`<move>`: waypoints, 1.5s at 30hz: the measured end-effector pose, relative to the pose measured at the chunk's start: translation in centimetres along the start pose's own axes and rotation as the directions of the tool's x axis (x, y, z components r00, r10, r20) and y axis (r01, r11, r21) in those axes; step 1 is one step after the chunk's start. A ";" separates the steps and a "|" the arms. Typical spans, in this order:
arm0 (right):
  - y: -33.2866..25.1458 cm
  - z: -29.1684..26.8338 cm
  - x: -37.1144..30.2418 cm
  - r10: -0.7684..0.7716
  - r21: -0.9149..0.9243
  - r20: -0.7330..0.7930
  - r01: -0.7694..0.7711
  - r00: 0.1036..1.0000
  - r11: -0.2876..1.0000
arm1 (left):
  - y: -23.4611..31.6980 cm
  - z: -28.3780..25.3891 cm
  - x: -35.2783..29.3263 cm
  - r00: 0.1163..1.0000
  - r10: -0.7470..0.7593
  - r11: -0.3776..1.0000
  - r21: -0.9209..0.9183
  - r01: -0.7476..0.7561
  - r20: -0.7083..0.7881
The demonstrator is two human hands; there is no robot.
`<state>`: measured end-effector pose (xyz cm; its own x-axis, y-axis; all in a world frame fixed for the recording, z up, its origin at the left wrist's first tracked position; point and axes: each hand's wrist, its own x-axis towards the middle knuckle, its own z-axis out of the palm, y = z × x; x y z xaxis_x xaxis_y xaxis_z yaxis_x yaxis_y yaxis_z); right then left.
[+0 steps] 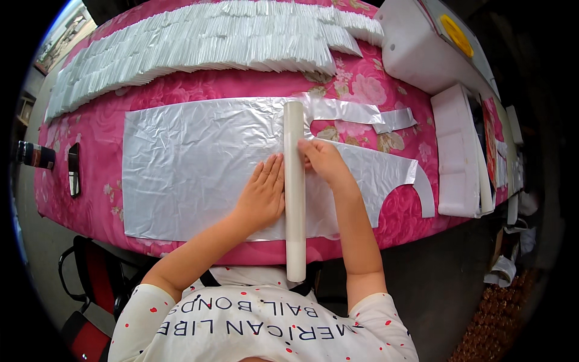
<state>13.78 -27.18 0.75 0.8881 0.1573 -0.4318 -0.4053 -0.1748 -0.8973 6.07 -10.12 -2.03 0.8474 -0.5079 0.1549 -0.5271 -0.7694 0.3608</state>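
Silvery plastic sheet [187,169] spread on the pink flowered tablecloth [199,87], broad body to my left, strap-like ends off to the right. Long pale tube [294,199] lies across it, near end jutting past the table edge toward me. My left hand [260,199] is flat on the sheet, palm down, fingers straight and close together, tips right beside the tube. My right hand [325,161] is half curled on the other side, fingertips at the tube's right edge; cannot tell whether they pinch film there or only rest. Handling, by judgement: sheet very light, limp, thin, probably slippery on itself; wrinkles run all over, so it should crease and drift easily. Best hold a flat palm on the broad part, or a soft pinch along an edge. Narrow upper strap [350,112] and curved lower strap [426,193] look the likeliest to stretch or tear; go gently there. Tube looks stiff, smooth, able to roll; solid or hollow, cannot tell, so weight uncertain. Steadiest grip likely around its barrel, one hand toward each end. Beyond, rows of folded white packets [199,51]; at far left, a dark phone [74,171].
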 end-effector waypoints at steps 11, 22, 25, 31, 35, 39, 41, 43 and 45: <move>-0.2 -13.1 7.6 -0.485 0.892 -0.276 0.409 0.830 0.192 | 0.3 -0.2 0.1 1.000 -0.016 0.999 -0.031 0.016 -0.001; -11.9 7.1 -0.6 -0.816 0.187 -0.046 0.808 0.576 0.559 | 0.3 -0.2 -0.1 1.000 -0.004 1.000 0.031 0.004 0.001; -7.7 20.0 -1.0 -0.779 -0.137 0.193 0.802 0.597 0.581 | -0.9 2.6 -0.2 0.986 0.064 0.989 0.142 -0.042 -0.155; -0.3 28.5 0.8 -0.471 -0.448 0.552 0.721 0.688 0.528 | -0.3 1.5 0.2 1.000 0.007 1.000 -0.029 -0.007 -0.021; -3.6 22.8 -3.1 -0.412 -0.377 0.614 0.709 0.673 0.596 | -0.4 0.3 -0.3 0.997 -0.039 0.976 -0.216 0.023 -0.071; -4.2 12.5 -6.6 -0.750 -0.361 0.395 0.841 0.530 0.404 | -2.3 -1.3 -0.2 0.919 -0.176 0.656 -0.738 -0.159 -0.353; -3.1 7.1 -8.1 -0.772 -0.525 0.271 0.761 0.574 0.381 | -2.9 -2.4 1.7 0.915 -0.313 0.463 -0.882 -0.087 -0.255; -1.4 3.3 -8.9 -0.731 -0.663 0.244 0.660 0.637 0.354 | -3.5 -3.7 3.5 0.900 -0.429 0.224 -0.974 0.025 -0.076; 0.0 1.3 -9.3 -0.700 -0.688 0.216 0.615 0.681 0.385 | -3.7 -4.2 5.1 0.884 -0.461 -0.148 -0.989 0.013 0.080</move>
<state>5.25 -27.33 4.67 0.8415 0.4393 0.3146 0.5388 -0.6394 -0.5484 12.57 -8.22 1.30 0.9867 -0.1256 -0.1030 0.1520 0.4905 0.8581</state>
